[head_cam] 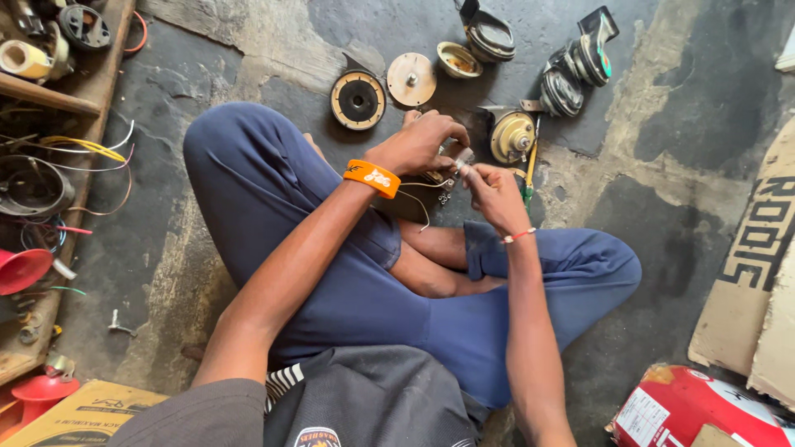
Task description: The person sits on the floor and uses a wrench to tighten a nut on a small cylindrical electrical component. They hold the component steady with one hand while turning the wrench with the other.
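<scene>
I sit cross-legged on a dark concrete floor in blue trousers. My left hand (pixel 422 142), with an orange wristband, grips a small dark part with thin wires (pixel 424 192) trailing from it, held over my shins. My right hand (pixel 490 192), with a thin red wrist string, pinches a small pale object (pixel 460 159) against that part. The part itself is mostly hidden under my fingers. A brass-coloured round horn body (pixel 513 136) lies just beyond my right hand, with a yellow-handled screwdriver (pixel 530 165) beside it.
Round horn parts lie on the floor ahead: a black-centred disc (pixel 358 99), a pale flat disc (pixel 411 79), a small cup (pixel 457 60), black coiled horns (pixel 580 70). A wooden shelf with wires and red funnels (pixel 23 269) runs along the left. Cardboard (pixel 758 273) and a red package (pixel 704 410) sit right.
</scene>
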A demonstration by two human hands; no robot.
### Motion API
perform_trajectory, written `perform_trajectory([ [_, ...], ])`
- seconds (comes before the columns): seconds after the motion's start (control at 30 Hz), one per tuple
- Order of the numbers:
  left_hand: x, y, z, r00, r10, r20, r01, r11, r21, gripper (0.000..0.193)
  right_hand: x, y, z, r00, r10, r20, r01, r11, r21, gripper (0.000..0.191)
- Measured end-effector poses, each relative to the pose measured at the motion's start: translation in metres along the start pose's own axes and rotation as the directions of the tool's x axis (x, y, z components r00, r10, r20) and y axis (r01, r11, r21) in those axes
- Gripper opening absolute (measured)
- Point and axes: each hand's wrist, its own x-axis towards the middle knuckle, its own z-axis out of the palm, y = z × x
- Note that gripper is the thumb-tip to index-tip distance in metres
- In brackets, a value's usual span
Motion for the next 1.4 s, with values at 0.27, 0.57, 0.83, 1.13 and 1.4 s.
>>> perform_trajectory([
  [0.27, 0.001, 0.001, 0.0, 1.0, 0.006, 0.003, -0.006, 1.0, 0.021, 0.035, 0.002, 0.0, -0.003, 0.999, -0.045, 0.003, 0.045, 0.999, -0.02, 0.034],
  [0.57, 0.0, 0.006, -0.007, 0.999, 0.029, -0.031, -0.029, 1.0, -0.002, 0.038, 0.002, 0.004, 0.0, 0.992, -0.09, -0.092, 0.08, 0.991, -0.105, 0.034],
  [0.83, -0.001, 0.013, -0.013, 0.999, 0.034, -0.016, -0.034, 0.999, -0.005, 0.038, -0.002, -0.001, -0.001, 0.991, -0.107, -0.085, 0.091, 0.98, -0.175, 0.038],
  [1.13, -0.002, 0.012, -0.014, 0.999, 0.048, -0.025, -0.048, 0.999, 0.0, 0.038, 0.001, -0.005, -0.005, 0.95, -0.303, -0.08, 0.284, 0.94, -0.188, 0.027],
  [1.4, -0.001, 0.012, -0.01, 1.0, 0.001, -0.006, -0.001, 1.0, 0.005, 0.037, -0.018, -0.037, 0.006, 0.853, -0.467, -0.235, 0.334, 0.833, -0.442, 0.014],
])
